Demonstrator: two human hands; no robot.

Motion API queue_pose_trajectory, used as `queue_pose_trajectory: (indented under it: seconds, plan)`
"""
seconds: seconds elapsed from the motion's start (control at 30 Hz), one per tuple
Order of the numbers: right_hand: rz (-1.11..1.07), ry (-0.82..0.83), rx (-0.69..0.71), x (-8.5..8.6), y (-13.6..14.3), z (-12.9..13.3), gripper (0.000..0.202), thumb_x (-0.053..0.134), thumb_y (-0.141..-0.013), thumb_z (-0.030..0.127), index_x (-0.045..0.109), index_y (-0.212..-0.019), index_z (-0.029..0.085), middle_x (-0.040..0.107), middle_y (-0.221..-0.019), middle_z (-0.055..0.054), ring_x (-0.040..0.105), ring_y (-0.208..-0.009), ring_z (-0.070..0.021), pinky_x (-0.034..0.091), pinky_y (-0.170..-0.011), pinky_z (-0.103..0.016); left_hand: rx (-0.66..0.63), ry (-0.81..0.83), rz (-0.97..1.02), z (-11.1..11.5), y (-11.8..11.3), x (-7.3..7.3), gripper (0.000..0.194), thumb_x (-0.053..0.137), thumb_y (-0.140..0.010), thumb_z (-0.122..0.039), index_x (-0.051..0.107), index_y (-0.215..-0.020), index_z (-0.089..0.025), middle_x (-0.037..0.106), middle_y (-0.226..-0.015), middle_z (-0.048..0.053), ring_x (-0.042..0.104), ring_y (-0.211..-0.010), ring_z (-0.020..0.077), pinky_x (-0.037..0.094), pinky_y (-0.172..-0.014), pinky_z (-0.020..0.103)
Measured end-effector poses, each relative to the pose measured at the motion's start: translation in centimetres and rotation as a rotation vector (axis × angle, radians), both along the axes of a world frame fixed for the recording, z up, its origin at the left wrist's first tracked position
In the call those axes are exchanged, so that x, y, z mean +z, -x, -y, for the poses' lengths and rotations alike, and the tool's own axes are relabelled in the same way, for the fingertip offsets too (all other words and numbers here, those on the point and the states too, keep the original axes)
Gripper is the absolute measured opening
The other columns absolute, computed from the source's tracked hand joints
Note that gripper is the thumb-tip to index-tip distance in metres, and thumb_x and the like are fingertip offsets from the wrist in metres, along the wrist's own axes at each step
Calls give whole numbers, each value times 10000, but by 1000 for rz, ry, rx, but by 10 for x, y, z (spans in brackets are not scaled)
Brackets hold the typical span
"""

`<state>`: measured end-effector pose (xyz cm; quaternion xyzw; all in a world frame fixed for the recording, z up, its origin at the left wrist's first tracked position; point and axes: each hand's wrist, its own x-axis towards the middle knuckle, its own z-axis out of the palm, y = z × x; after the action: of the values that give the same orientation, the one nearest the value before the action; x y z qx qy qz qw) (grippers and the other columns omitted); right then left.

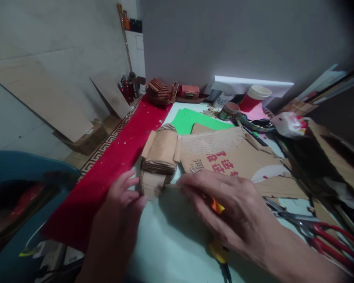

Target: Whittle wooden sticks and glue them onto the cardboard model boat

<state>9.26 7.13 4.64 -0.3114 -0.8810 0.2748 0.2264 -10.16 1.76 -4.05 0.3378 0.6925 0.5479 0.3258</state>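
A small cardboard model (161, 151) sits near the middle of the bench (150, 243), with a rounded, layered upper part, an upright flap at each side and a paler piece at its lower end. The left hand (120, 204) is at that lower end, its fingers curved and partly spread by the left edge; whether they grip it, I cannot tell. The right hand (230, 208) has its thumb and fingers pinched on a thin strip (173, 186), which points toward the model's lower right side. Under the right hand, a yellow tool (218, 251) with a black end lies on the bench, partly hidden. Just right of the model is a flat cardboard sheet (242, 157) printed with red characters, and behind them lie green sheets (188, 120). Red-handled scissors (327, 232) are beyond the right hand, to its right. Farther back stand a red and white cup (255, 98) and a small jar (229, 111); a red cloth (106, 169) covers the left side.
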Motion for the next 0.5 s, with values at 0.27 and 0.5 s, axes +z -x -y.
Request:
queue_pose_trajectory:
  seconds: [0.27,0.5]
  plan:
    - [-152,61,-64,-14,-1,5,155,489,-1007,148,612,-1075,211,644,-845,44,589,-731,-49,438,-679,-127,-100,40,-150,4,2,6,541,589,-837,-484,624,-1309,-222,677,-1085,79,700,-648,214,547,-699,358]
    - [-218,38,-62,-20,-6,8,162,495,-981,122,638,-1044,163,654,-838,2,590,-737,-81,451,-672,-165,-231,56,236,-5,1,19,729,675,-806,-349,405,-1435,-97,706,-939,117,756,-673,298,622,-614,397]
